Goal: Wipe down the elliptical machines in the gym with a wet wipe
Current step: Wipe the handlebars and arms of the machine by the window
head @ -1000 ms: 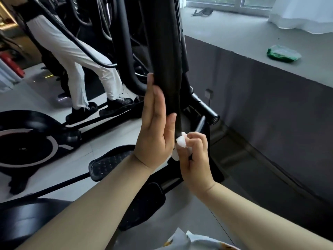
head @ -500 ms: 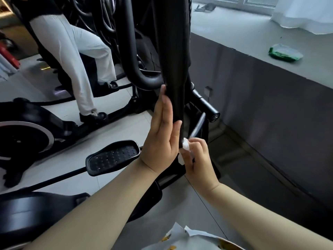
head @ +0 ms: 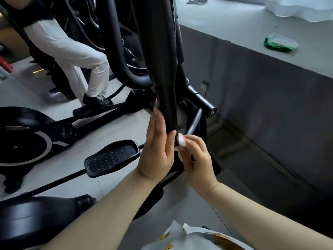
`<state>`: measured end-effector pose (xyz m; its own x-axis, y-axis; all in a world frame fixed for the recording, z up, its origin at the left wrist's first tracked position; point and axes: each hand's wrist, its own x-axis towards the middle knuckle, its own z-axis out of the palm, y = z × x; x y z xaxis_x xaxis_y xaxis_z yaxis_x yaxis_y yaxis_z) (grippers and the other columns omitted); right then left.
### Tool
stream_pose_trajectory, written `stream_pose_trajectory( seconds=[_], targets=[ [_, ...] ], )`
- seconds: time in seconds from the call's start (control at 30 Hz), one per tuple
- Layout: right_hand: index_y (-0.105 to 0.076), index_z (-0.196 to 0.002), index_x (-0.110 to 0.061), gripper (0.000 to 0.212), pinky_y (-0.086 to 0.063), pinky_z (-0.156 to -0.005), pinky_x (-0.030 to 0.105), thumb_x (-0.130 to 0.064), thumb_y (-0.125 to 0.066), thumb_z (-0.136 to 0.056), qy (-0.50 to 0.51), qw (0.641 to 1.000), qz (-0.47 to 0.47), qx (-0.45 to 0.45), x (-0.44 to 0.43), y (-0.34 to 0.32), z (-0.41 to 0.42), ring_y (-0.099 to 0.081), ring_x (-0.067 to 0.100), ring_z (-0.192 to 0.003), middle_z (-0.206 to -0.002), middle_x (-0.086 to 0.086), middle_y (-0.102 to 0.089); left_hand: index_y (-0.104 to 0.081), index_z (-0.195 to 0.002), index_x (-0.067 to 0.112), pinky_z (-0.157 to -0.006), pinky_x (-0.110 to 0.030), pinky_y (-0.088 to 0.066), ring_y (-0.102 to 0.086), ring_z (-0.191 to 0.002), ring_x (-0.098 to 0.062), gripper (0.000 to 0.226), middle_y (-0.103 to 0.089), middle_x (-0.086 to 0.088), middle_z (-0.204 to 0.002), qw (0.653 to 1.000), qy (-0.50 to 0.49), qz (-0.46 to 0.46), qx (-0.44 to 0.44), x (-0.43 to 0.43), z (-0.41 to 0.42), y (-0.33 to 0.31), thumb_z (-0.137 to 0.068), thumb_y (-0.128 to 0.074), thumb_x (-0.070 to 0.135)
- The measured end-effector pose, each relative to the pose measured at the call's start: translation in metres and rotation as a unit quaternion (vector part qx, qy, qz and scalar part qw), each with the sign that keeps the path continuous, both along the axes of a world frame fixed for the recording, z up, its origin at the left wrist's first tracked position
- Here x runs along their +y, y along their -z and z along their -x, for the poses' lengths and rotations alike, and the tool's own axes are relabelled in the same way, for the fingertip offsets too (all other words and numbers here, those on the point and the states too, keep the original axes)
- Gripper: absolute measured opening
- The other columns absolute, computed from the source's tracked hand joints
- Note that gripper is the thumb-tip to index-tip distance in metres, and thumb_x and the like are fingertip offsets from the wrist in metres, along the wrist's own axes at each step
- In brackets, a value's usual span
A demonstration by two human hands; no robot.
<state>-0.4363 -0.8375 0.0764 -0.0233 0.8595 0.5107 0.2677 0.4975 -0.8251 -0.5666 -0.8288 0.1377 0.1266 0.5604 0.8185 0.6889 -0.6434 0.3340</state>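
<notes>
Floor: we saw pale, glossy tiles [head: 59,159] with thin dark joints under the machines.
Room: a gym with black machines in a row. A grey ledge [head: 234,33] ran along the right above a dark panelled wall, and a white curtain [head: 302,8] hung over its far end.
Ledge: a green pack [head: 280,42] lay on it, well apart from our hands.
Socket [head: 205,85]: a small grey plate sat on the wall under the ledge, beyond the machine's frame.
Writing: the print on the pack was too blurred for us to read. The yellow pattern on our top [head: 189,239] was likewise unreadable.
Elliptical: matte black. Its post [head: 162,60] came down from the top edge and tapered toward our hands. A studded pedal [head: 112,157] lay low and to the left of them.
Wipe [head: 181,142]: small, white and crumpled. It touched the right side of the post's lower end, between the post and our right fingers.
Left hand [head: 158,148]: our fingers were straight and laid up along the post's left side, with the thumb against its near face.
Right hand [head: 196,159]: our fingers were curled and pinched the wipe against the post.
Neighbour: a person [head: 72,51] in white trousers and black shoes stood on the next machine, left and behind.
Flywheel [head: 23,141]: a black disc with a pale ring sat at the left edge.
</notes>
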Motion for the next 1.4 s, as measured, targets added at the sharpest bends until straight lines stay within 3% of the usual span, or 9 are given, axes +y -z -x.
stream_pose_trajectory(
  seconds=[0.17,0.3,0.4,0.57,0.7,0.9,1.07,1.23,1.4],
  targets=[
    [-0.052,-0.137,0.012,0.038,-0.044,-0.104,0.022,-0.009,-0.045,-0.106,0.005,0.995,-0.086,0.047,-0.005,-0.027,0.021,-0.049,0.009,-0.128,-0.131,0.014,-0.050,0.003,-0.161,0.020,-0.124,-0.025,-0.019,-0.012,-0.157,-0.013,0.068,-0.018,-0.027,-0.157,1.000,0.017,0.025,-0.002,-0.003,0.002,-0.002,-0.108,-0.038,0.013],
    [-0.053,-0.137,-0.010,0.031,-0.048,-0.090,0.020,-0.018,-0.044,-0.108,-0.004,0.998,-0.044,0.034,-0.005,0.000,0.013,-0.055,0.006,-0.110,-0.123,-0.001,-0.049,0.001,-0.161,0.017,-0.125,-0.026,-0.018,-0.011,-0.157,-0.013,0.067,-0.018,-0.018,-0.162,1.000,0.011,0.007,0.015,-0.003,0.004,-0.001,-0.107,-0.039,0.012],
    [-0.062,-0.133,0.001,0.034,-0.046,-0.093,0.015,0.002,-0.055,-0.099,0.034,0.998,-0.045,0.024,-0.006,-0.003,0.011,-0.055,0.003,-0.109,-0.116,0.007,-0.055,0.005,-0.162,0.017,-0.126,-0.032,-0.018,-0.007,-0.158,-0.020,0.076,0.002,0.003,-0.171,0.999,0.014,-0.008,0.041,-0.001,0.004,0.000,-0.105,-0.043,0.007],
    [-0.055,-0.136,0.009,0.036,-0.048,-0.102,0.025,-0.003,-0.050,-0.103,0.036,0.997,-0.069,0.008,-0.008,-0.002,0.018,-0.051,0.001,-0.118,-0.118,0.008,-0.051,0.004,-0.162,0.014,-0.127,-0.034,-0.017,0.000,-0.158,-0.022,0.084,0.014,0.001,-0.170,0.993,-0.024,-0.047,0.104,-0.001,0.004,-0.002,-0.100,-0.050,-0.002],
    [-0.053,-0.145,-0.010,0.040,-0.049,-0.105,0.040,-0.009,-0.050,-0.105,0.017,0.999,0.019,-0.027,-0.005,0.019,0.009,-0.053,0.015,-0.126,-0.124,0.003,-0.049,-0.004,-0.162,0.008,-0.127,-0.039,-0.017,0.001,-0.158,-0.023,0.068,0.010,0.001,-0.171,0.979,-0.049,-0.090,0.178,0.001,0.010,-0.001,-0.107,-0.044,0.003],
    [-0.051,-0.144,0.000,0.043,-0.042,-0.110,0.026,-0.002,-0.049,-0.101,0.029,0.999,-0.026,-0.021,-0.013,0.017,0.015,-0.055,0.020,-0.125,-0.120,0.012,-0.054,-0.030,-0.150,-0.001,-0.127,-0.042,-0.015,0.005,-0.158,-0.022,0.044,0.005,0.002,-0.171,0.970,-0.062,-0.081,0.219,0.002,0.016,-0.003,-0.109,-0.046,0.007],
    [-0.051,-0.148,-0.020,0.051,-0.045,-0.107,0.029,-0.003,-0.055,-0.101,0.048,0.992,0.113,0.001,0.000,0.028,0.015,-0.053,0.016,-0.120,-0.123,0.000,-0.050,-0.043,-0.152,0.005,-0.128,-0.038,-0.011,0.001,-0.158,-0.020,0.044,-0.016,-0.001,-0.169,0.930,-0.110,-0.110,0.334,0.000,0.016,0.004,-0.108,-0.045,0.004],
    [-0.055,-0.142,-0.003,0.043,-0.048,-0.103,0.030,-0.001,-0.054,-0.099,0.046,0.999,0.019,-0.003,-0.012,0.027,0.017,-0.050,0.003,-0.116,-0.122,0.000,-0.050,-0.050,-0.148,0.005,-0.129,-0.038,-0.003,-0.003,-0.158,-0.019,0.040,-0.034,0.000,-0.163,0.914,-0.142,-0.122,0.360,-0.002,0.013,0.006,-0.109,-0.047,0.012],
    [-0.058,-0.138,-0.005,0.036,-0.047,-0.097,0.024,-0.005,-0.052,-0.102,0.051,0.998,0.018,0.034,-0.011,0.010,0.019,-0.054,0.008,-0.111,-0.119,0.000,-0.052,-0.043,-0.154,0.010,-0.128,-0.040,0.003,-0.001,-0.158,-0.019,0.050,-0.017,0.001,-0.169,0.885,-0.191,-0.162,0.393,-0.001,0.014,-0.009,-0.107,-0.052,0.022]
  ],
)
